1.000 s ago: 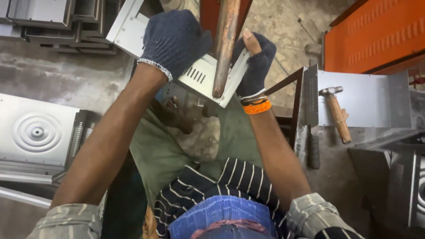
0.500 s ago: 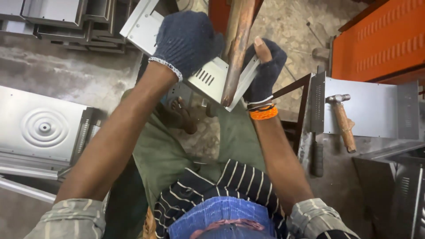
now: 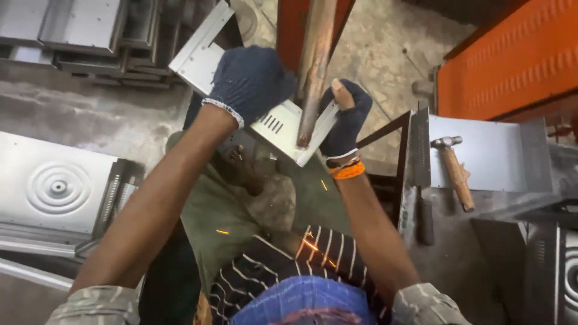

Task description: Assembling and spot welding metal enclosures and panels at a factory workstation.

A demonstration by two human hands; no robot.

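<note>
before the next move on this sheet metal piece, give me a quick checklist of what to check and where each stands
1. Left hand gloved and gripping the vented sheet metal panel: ok.
2. Right hand gloved on the panel's edge: not ok, a fingertip pokes bare through the glove.
3. Copper-coloured rod meets the panel near its edge: ok; exact contact point cannot tell.
4. Sparks falling toward the striped shirt: not ok.
5. Hammer lying flat on the metal sheet to the right, away from both hands: ok.
6. Eye protection: cannot tell.
</note>
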